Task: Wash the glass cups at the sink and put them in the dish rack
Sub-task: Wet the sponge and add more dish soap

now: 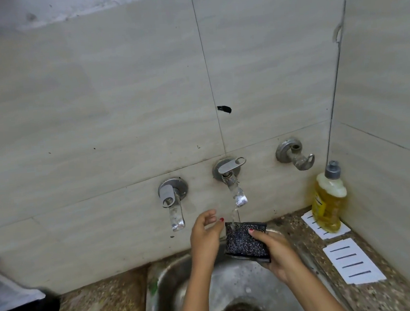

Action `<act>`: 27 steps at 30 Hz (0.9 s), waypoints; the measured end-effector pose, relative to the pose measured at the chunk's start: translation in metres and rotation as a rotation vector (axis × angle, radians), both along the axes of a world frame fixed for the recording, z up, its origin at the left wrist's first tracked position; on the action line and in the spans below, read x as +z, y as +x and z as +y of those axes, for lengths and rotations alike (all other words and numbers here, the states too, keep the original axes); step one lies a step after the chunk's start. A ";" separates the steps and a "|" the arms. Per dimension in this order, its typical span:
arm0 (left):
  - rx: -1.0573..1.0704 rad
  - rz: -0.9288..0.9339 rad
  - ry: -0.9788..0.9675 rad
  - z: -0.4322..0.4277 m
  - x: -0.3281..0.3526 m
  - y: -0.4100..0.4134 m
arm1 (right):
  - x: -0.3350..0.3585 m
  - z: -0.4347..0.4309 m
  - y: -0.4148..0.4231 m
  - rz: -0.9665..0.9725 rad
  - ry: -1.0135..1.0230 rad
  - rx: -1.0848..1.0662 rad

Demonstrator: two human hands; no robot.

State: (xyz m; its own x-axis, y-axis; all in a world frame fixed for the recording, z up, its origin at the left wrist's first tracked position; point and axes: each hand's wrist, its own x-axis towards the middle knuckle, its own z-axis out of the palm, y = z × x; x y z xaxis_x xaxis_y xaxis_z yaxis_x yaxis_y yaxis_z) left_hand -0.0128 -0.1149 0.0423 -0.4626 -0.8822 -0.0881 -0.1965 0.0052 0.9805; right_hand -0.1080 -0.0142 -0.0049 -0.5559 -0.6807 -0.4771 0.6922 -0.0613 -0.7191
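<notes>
Water [234, 214] is being let down from the middle wall tap [234, 187] onto a dark scouring sponge [246, 241], which is held at the spout's 6 o'clock, over the back of the steel sink [175, 282]. The sponge is gripped by the right hand [274, 251], with the thumb laid across its top face and the fingers curled beneath. The left hand [205, 232], at the sponge's 9 o'clock, is loosely curled and nothing is held in it; whether its thumb touches the sponge's corner cannot be told. No glass cup is in view, so its place cannot be told, nor can the dish rack be made out. Wetting the sponge is judged to be the step in hand, with washing not yet begun. Detergent from the yellow bottle [329, 204], at the sponge's 2 o'clock, is probably called for next, after which a first cup would have to be fetched.
</notes>
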 end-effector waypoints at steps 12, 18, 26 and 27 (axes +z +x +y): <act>0.118 -0.030 0.266 0.008 -0.015 0.011 | -0.005 -0.003 -0.003 0.151 0.038 -0.122; -0.077 0.259 0.942 0.029 -0.016 0.000 | 0.003 0.004 0.015 0.989 0.046 0.078; 0.035 0.484 1.109 0.020 -0.036 -0.009 | 0.015 0.018 -0.001 1.087 0.030 -0.089; 0.049 0.512 1.115 0.021 -0.037 -0.010 | 0.015 0.018 -0.005 1.070 0.035 -0.113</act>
State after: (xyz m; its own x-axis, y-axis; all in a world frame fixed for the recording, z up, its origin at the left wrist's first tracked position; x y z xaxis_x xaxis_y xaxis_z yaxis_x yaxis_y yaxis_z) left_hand -0.0227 -0.0944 0.0049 -0.6340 -0.4582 -0.6230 0.2364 -0.8819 0.4080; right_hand -0.1134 0.0042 0.0097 -0.7549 -0.5947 0.2764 -0.3061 -0.0532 -0.9505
